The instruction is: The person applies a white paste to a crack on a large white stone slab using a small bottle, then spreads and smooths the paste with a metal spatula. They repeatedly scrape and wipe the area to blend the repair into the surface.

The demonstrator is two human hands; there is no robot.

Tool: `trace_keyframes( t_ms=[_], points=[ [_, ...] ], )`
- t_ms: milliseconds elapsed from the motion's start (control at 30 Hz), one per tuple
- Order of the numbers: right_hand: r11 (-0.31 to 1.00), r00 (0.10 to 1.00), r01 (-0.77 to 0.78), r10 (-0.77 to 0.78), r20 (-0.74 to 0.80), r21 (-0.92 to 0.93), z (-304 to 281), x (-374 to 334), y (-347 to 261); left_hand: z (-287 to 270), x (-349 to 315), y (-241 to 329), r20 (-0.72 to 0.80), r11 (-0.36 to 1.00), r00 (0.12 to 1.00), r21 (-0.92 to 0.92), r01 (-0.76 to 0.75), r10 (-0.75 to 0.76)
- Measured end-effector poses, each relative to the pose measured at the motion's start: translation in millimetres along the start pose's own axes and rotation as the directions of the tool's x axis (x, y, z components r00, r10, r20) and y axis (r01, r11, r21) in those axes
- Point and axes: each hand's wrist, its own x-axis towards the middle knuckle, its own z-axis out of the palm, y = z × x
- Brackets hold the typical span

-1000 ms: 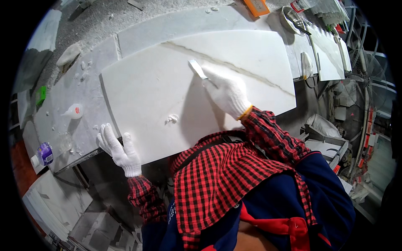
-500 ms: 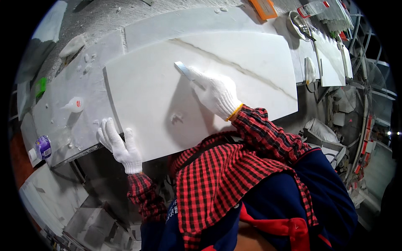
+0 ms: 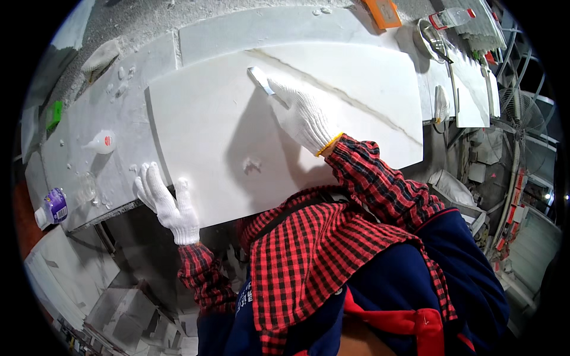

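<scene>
A white slab (image 3: 356,77) with a grey-brown vein lies in front of me. My right hand (image 3: 301,115), in a white knit glove, is closed on a flat metal scraper (image 3: 260,79) over the slab's middle. Most of the scraper's near end is hidden in the glove. My left hand (image 3: 168,202), gloved the same way, rests at the slab's near left corner. Its fingers are stretched and spread beside the left edge, with the thumb on the slab. A small patch of whitish residue (image 3: 252,165) marks the slab between my hands.
Left of the slab are a small white squeeze bottle (image 3: 103,142), a purple-labelled bottle (image 3: 52,207) and white crumbs. A green object (image 3: 54,115) lies farther left. At the far right are an orange box (image 3: 383,13), a metal bowl (image 3: 428,40) and a clear plastic bottle (image 3: 451,18).
My right hand has slid the scraper away from me, toward the slab's far edge. My left hand stays at the near left corner, and the whole view has shifted slightly.
</scene>
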Motion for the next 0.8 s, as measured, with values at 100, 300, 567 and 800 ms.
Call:
trace_keyframes(
  t_ms=[100, 300, 567, 800],
  points=[
    [1.000, 1.000, 0.004, -0.003, -0.007, 0.028, 0.1, -2.7, 9.9, -0.5, -0.9, 0.4, -0.006, 1.000, 1.000, -0.013, 0.007, -0.007],
    [0.999, 0.998, -0.009, 0.007, 0.063, 0.043, 6.0, 2.1, 3.5, 0.7, -0.5, -3.6, -0.003, 0.999, 1.000, -0.047, 0.005, -0.005],
    [0.989, 0.984, -0.139, 0.133, 0.115, 0.044, 12.8, 0.6, 3.5, 0.2, 1.4, -0.7, -0.005, 1.000, 1.000, -0.018, -0.024, 0.024],
    [0.953, 0.952, -0.257, 0.221, 0.213, 0.160, -8.8, -3.5, -6.9, 1.1, 0.9, -0.2, -0.013, 1.000, 1.000, -0.020, -0.003, 0.003]
  ],
)
